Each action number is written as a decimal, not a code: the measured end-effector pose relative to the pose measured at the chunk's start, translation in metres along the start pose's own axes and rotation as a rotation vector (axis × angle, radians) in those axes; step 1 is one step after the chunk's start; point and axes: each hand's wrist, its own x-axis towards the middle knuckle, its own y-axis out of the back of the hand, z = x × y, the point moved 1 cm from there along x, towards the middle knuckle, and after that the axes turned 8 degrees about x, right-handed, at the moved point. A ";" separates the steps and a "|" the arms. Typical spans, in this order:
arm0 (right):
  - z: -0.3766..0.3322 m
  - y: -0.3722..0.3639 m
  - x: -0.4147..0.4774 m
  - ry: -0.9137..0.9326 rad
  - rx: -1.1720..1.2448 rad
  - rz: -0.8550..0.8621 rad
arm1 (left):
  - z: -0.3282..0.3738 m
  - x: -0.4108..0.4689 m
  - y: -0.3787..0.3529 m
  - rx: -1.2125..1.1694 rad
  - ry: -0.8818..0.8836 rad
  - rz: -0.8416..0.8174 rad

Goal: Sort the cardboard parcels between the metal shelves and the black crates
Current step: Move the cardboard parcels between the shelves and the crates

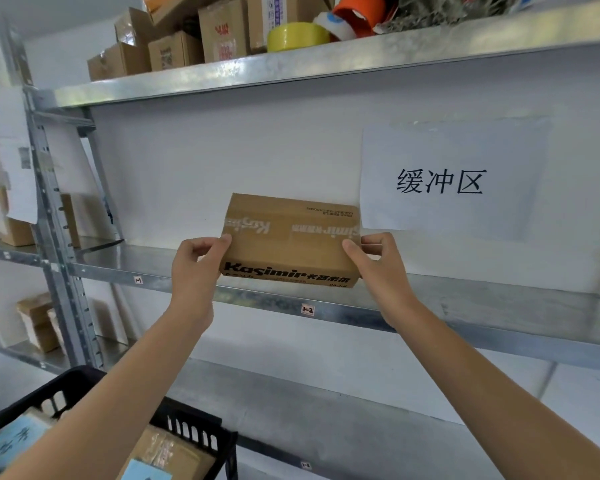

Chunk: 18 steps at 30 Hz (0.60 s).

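Now both hands (288,261) grip the parcel (290,239) by its ends.

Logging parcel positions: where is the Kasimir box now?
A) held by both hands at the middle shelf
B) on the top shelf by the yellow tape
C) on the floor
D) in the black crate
A: the left hand and right hand grip the Kasimir box by its ends at the middle shelf.
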 end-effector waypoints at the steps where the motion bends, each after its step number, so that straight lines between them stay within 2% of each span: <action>1: -0.001 0.004 -0.003 0.004 0.026 0.010 | 0.001 -0.005 0.001 0.001 -0.026 -0.016; 4: -0.006 0.013 -0.012 0.015 0.016 0.010 | 0.003 -0.018 0.000 0.077 -0.080 -0.078; 9: -0.009 0.031 -0.021 0.090 -0.140 -0.036 | -0.004 -0.037 -0.009 0.150 -0.157 -0.167; 12: -0.009 0.043 -0.027 0.131 -0.183 -0.069 | -0.010 -0.044 -0.015 0.162 -0.198 -0.136; 18: -0.023 0.054 -0.029 0.217 -0.253 -0.010 | 0.003 -0.049 -0.018 0.168 -0.232 -0.060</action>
